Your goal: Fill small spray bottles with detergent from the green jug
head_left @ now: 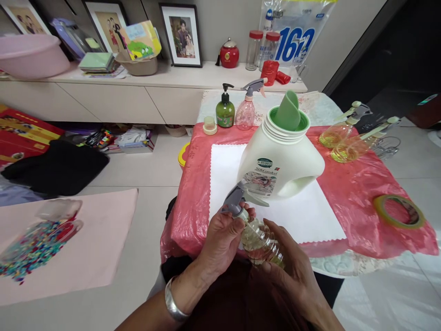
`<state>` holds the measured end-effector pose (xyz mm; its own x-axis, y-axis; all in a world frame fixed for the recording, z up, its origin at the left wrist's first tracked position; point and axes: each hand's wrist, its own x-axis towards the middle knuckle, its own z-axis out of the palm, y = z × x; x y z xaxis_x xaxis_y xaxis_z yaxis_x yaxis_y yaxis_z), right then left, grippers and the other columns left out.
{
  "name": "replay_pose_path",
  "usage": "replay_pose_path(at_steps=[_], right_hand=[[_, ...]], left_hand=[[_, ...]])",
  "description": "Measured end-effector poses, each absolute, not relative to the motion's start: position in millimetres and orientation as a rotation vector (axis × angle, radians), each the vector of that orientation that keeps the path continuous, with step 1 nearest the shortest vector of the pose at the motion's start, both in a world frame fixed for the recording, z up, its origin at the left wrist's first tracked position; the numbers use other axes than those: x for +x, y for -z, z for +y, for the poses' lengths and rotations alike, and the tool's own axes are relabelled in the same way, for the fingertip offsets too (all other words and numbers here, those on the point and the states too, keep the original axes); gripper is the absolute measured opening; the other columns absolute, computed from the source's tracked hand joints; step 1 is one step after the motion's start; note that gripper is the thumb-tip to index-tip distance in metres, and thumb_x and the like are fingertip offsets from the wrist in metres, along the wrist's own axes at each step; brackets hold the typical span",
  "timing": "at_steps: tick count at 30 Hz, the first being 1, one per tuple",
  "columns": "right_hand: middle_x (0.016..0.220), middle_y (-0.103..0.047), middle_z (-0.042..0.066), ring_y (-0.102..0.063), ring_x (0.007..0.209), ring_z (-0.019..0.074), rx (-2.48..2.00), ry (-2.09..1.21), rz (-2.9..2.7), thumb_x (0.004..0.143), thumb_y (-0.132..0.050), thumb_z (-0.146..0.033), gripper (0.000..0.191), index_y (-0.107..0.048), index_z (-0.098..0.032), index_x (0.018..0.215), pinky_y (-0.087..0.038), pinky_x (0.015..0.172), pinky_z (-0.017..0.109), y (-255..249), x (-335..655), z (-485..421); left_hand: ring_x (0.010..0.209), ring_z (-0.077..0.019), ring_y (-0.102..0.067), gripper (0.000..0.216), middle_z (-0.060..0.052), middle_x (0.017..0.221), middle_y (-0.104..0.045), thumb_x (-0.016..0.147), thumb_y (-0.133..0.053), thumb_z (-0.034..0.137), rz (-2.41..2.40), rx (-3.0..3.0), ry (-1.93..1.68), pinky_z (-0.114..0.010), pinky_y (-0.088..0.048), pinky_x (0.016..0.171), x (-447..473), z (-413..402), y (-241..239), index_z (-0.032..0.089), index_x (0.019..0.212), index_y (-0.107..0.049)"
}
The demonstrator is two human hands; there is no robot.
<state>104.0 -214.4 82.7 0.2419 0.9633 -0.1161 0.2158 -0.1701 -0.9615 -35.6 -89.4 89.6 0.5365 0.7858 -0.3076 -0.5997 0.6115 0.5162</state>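
A clear spray bottle (259, 239) with yellowish liquid is tilted in front of my body, its grey trigger nozzle (234, 198) pointing up and left. The fingers of my left hand (223, 234) are closed round its neck, just below the nozzle. Against the bottle's lower right side, my right hand (291, 264) curls its fingers and thumb round the body. Just beyond stands a large white detergent jug (275, 161) with a handle hole, and a green funnel-like spout (289, 112) rises from its open mouth. White paper (223, 184) lies under the jug.
Red plastic sheeting (193, 202) covers the table. A green pump bottle (225, 110), a pink spray bottle (245, 112) and a pale cap (209, 125) stand at the back left. Two filled spray bottles (337, 133) are at the right, with a tape roll (399, 211) nearer.
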Motion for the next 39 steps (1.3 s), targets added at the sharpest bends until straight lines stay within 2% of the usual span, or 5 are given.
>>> replay_pose_path(at_steps=[4,12,22,28,39], right_hand=[[0.146,-0.051,0.002,-0.049,0.135,0.0251,-1.543,-1.139,-1.034,0.090,-0.070,-0.051,0.066,-0.045,-0.036,0.149,-0.050,0.102,0.029,-81,103,-216],[0.150,-0.048,0.005,-0.049,0.136,0.0276,-1.462,-1.232,-0.881,0.089,-0.071,-0.050,0.067,-0.045,-0.033,0.149,-0.048,0.108,0.035,-82,103,-214],[0.144,-0.056,0.005,-0.056,0.130,0.0276,-1.374,-1.319,-0.713,0.084,-0.076,-0.048,0.067,-0.051,-0.034,0.145,-0.053,0.103,0.035,-83,100,-214],[0.147,-0.054,0.006,-0.053,0.133,0.0285,-1.388,-1.318,-0.703,0.084,-0.077,-0.048,0.068,-0.051,-0.033,0.145,-0.049,0.108,0.038,-85,99,-211],[0.148,-0.053,0.007,-0.052,0.135,0.0328,-1.103,-1.479,-0.569,0.081,-0.078,-0.044,0.067,-0.055,-0.029,0.143,-0.044,0.114,0.047,-91,95,-207]], left_hand=[[0.085,-0.0190,-0.073,0.033,-0.001,0.085,-0.077,0.062,-0.097,0.028,0.534,0.376,-0.807,-0.040,-0.053,0.100,-36,-85,-85,0.019,0.087,-0.078],[0.106,-0.0272,-0.072,0.035,-0.007,0.101,-0.078,0.073,-0.090,0.036,0.522,0.387,-0.812,-0.043,-0.050,0.105,-36,-90,-87,0.017,0.099,-0.076],[0.092,-0.0197,-0.072,0.050,-0.004,0.091,-0.078,0.058,-0.099,0.030,0.624,0.351,-0.771,-0.033,-0.053,0.092,-37,-85,-95,0.017,0.101,-0.077],[0.108,-0.0258,-0.070,0.038,-0.007,0.106,-0.076,0.069,-0.092,0.035,0.606,0.403,-0.812,-0.040,-0.051,0.100,-38,-91,-95,0.018,0.100,-0.077],[0.104,-0.0285,-0.070,0.040,-0.003,0.091,-0.073,0.062,-0.096,0.034,0.556,0.407,-0.820,-0.045,-0.052,0.100,-39,-88,-89,0.021,0.092,-0.073]])
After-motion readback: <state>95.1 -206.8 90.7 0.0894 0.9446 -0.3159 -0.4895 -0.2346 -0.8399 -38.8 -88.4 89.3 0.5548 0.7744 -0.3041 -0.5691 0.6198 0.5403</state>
